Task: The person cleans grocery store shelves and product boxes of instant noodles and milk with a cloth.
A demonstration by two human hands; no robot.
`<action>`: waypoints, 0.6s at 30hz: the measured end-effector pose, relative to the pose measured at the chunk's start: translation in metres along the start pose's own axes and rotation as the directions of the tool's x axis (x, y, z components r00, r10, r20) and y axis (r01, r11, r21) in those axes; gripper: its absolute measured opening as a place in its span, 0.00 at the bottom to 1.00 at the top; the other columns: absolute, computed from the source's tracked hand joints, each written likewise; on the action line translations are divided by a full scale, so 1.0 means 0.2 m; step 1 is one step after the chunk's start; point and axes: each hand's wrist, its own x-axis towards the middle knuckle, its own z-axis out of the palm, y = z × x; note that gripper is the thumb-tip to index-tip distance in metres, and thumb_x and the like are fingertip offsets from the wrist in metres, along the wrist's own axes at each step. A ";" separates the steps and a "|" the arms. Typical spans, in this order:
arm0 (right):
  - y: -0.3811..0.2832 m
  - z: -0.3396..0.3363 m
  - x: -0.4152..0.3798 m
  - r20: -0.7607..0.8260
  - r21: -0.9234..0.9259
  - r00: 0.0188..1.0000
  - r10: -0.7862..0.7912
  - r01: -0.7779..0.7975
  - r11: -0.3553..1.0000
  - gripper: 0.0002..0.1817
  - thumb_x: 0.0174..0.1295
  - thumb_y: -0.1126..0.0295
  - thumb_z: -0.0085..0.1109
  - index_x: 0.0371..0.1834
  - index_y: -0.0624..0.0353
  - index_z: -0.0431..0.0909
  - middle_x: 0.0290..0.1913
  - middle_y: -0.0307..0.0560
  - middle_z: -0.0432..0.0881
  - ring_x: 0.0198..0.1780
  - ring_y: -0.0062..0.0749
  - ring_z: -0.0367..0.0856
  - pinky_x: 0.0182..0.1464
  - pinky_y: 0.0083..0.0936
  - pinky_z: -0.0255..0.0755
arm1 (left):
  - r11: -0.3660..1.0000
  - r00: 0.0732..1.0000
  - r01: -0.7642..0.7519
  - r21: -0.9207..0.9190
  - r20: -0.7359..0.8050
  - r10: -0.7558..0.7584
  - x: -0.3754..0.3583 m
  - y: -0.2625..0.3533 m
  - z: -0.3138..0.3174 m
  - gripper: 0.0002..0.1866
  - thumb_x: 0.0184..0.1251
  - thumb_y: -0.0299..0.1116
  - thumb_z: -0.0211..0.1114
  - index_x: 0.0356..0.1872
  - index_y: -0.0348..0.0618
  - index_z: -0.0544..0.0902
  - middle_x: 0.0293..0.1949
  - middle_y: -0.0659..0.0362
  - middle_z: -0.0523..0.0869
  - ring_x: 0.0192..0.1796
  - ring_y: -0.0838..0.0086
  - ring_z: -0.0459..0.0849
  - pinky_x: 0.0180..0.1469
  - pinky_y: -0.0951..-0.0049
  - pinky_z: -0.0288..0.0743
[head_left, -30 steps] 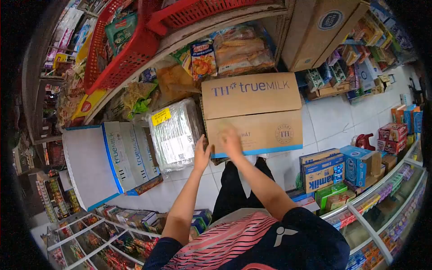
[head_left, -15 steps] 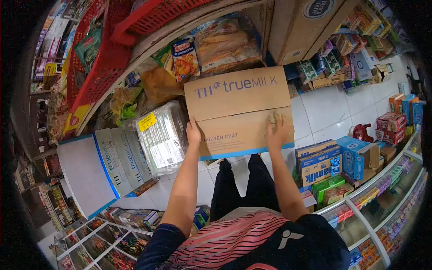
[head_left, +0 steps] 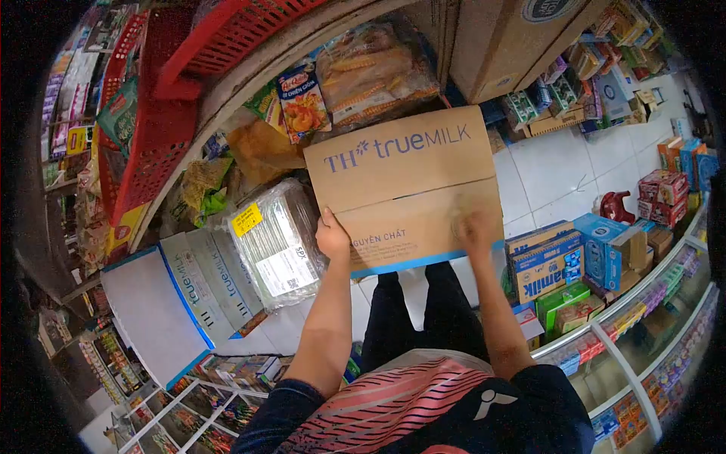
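Note:
A brown cardboard piece [head_left: 401, 178] printed "TH true MILK", with a blue lower edge, lies tilted in front of me. My left hand [head_left: 333, 236] grips its left edge, the thumb on the front and the fingers passing behind. Over the lower right part of the card is my right hand [head_left: 473, 227], blurred, its fingers curled; a small round thing seems to be at the fingertips, too smeared to name. Just left of the card rests a plastic-wrapped package [head_left: 274, 246] with a yellow label and a white one.
Flattened milk cartons [head_left: 178, 291] lie at the left. Red baskets [head_left: 155, 129] stand upper left, near bagged food [head_left: 374, 72]. A tall carton [head_left: 507, 45] is at the top. Boxes [head_left: 546, 265] sit on the tiled floor [head_left: 548, 170] beside a glass display case [head_left: 628, 363].
The right hand has gone from spread fingers to curled ones on the card. In view, the card has tilted slightly and its lower edge has shifted right.

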 end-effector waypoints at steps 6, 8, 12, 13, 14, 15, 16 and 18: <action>-0.38 0.11 0.19 -0.341 0.207 0.888 0.310 -0.251 0.946 0.03 0.48 0.75 0.54 0.25 0.62 0.76 0.33 0.54 0.78 0.39 0.50 0.74 0.43 0.39 0.66 | 0.991 0.998 0.068 0.117 -0.016 -0.066 0.00 -0.01 0.02 0.33 0.62 0.60 0.40 0.42 0.39 0.79 0.35 0.43 0.82 0.40 0.48 0.79 0.43 0.56 0.71; -0.58 0.26 0.11 -0.179 0.146 0.977 0.118 -0.092 0.985 0.06 0.44 0.74 0.54 0.27 0.60 0.77 0.39 0.53 0.78 0.49 0.48 0.71 0.49 0.40 0.66 | 0.987 0.997 0.081 0.143 -0.006 -0.081 0.01 -0.01 0.01 0.33 0.62 0.60 0.40 0.43 0.38 0.79 0.35 0.43 0.81 0.40 0.48 0.79 0.43 0.56 0.71; -0.82 0.33 -0.09 0.029 0.236 0.916 -0.400 0.382 0.893 0.10 0.43 0.72 0.55 0.32 0.57 0.77 0.44 0.47 0.76 0.55 0.42 0.69 0.56 0.37 0.62 | 0.988 0.997 0.077 0.137 -0.019 -0.075 0.01 -0.01 0.02 0.36 0.61 0.61 0.40 0.45 0.34 0.77 0.38 0.40 0.81 0.42 0.48 0.78 0.46 0.56 0.70; -0.81 0.30 -0.11 0.027 0.234 0.918 -0.397 0.380 0.895 0.10 0.43 0.72 0.55 0.32 0.57 0.77 0.44 0.47 0.76 0.55 0.42 0.69 0.56 0.37 0.62 | 0.986 0.995 0.096 0.136 -0.023 -0.094 0.01 -0.02 0.02 0.36 0.61 0.61 0.40 0.46 0.32 0.77 0.38 0.40 0.80 0.43 0.48 0.78 0.46 0.56 0.70; -0.76 0.23 -0.13 0.058 0.300 0.845 -0.532 0.494 0.816 0.11 0.44 0.71 0.55 0.33 0.56 0.77 0.43 0.46 0.77 0.55 0.40 0.69 0.55 0.37 0.63 | 0.986 0.996 0.094 0.137 -0.020 -0.092 0.01 -0.02 0.02 0.36 0.61 0.61 0.40 0.46 0.32 0.77 0.38 0.40 0.80 0.43 0.48 0.78 0.46 0.56 0.70; -0.70 0.17 -0.14 0.078 0.368 0.750 -0.656 0.590 0.719 0.11 0.44 0.71 0.55 0.34 0.56 0.77 0.43 0.44 0.77 0.55 0.39 0.69 0.55 0.36 0.63 | 0.987 0.996 0.088 0.132 -0.014 -0.087 0.01 -0.03 0.02 0.37 0.61 0.61 0.39 0.46 0.32 0.76 0.39 0.39 0.80 0.43 0.48 0.78 0.47 0.57 0.70; -0.57 0.15 -0.15 0.098 0.406 0.807 -0.582 0.502 0.764 0.11 0.45 0.71 0.56 0.35 0.55 0.78 0.43 0.45 0.77 0.55 0.39 0.69 0.54 0.36 0.64 | 0.989 0.997 0.083 0.125 -0.009 -0.082 0.02 -0.04 0.03 0.37 0.61 0.61 0.39 0.46 0.31 0.76 0.39 0.39 0.80 0.44 0.47 0.78 0.48 0.57 0.70; -0.26 0.04 -0.14 0.287 0.277 0.885 -0.366 0.289 0.916 0.13 0.46 0.70 0.58 0.38 0.54 0.78 0.44 0.48 0.76 0.54 0.41 0.69 0.54 0.38 0.64 | 0.989 0.996 0.084 0.124 -0.018 -0.083 0.02 -0.04 0.03 0.37 0.61 0.61 0.39 0.46 0.32 0.76 0.39 0.39 0.80 0.43 0.47 0.78 0.48 0.57 0.70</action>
